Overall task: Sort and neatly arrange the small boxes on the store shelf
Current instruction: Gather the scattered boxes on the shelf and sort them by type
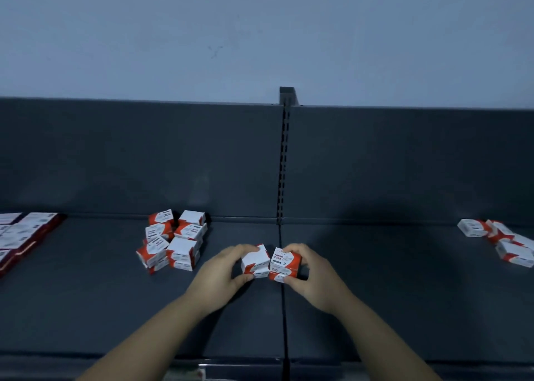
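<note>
On the dark grey shelf [375, 294] my left hand [222, 273] grips a small stack of white-and-red boxes [255, 260], fingers over the top and thumb at the front. Right beside it my right hand [310, 273] grips a second small stack of paper clip boxes [284, 262], whose top box reads "PAPER CLIPS". The two stacks touch side by side over the seam between the shelf sections. A loose heap of the same boxes [173, 243] lies to the left, and another scattered group [500, 237] lies at the far right.
Flat white-and-red packs [26, 232] lie in rows at the far left edge. A slotted upright [284, 161] divides the shelf's back panel. The shelf's front edge [375, 363] runs along the bottom of the view.
</note>
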`<move>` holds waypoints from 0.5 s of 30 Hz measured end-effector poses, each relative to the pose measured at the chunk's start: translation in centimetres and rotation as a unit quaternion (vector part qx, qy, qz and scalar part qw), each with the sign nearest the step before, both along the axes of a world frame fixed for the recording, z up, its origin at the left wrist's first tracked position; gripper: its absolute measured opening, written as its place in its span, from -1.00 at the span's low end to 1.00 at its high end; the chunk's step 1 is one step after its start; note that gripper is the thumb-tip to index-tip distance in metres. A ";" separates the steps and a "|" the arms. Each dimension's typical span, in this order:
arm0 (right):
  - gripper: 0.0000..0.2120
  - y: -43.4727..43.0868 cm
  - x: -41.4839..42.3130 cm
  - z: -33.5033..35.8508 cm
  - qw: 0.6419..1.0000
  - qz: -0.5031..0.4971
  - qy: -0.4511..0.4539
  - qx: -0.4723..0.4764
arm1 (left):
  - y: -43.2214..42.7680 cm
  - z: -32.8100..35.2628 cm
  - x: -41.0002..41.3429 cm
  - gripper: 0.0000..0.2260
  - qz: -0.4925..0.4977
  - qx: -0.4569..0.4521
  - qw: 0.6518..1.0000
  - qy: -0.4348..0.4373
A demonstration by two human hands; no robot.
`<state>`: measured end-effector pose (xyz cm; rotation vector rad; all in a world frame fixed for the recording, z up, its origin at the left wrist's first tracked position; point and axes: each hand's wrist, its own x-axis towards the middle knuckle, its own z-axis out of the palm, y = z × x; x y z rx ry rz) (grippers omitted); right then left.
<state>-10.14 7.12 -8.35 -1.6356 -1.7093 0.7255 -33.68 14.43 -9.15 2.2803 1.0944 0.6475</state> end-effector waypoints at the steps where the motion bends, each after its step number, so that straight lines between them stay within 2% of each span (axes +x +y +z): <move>1: -0.56 0.2 -0.6 0.1 1.000 0.006 -0.006 -0.006 | -0.1 0.1 -0.8 -0.53 0.001 -0.003 1.000 0.000; 9: -0.55 1.6 -4.9 1.2 0.997 0.067 -0.024 -0.035 | -1.2 0.0 -5.6 -0.52 0.050 -0.014 0.998 -0.036; 15: -0.54 2.3 -9.3 0.9 0.990 0.125 -0.036 -0.059 | -2.7 -0.4 -10.5 -0.52 0.107 -0.037 0.993 -0.023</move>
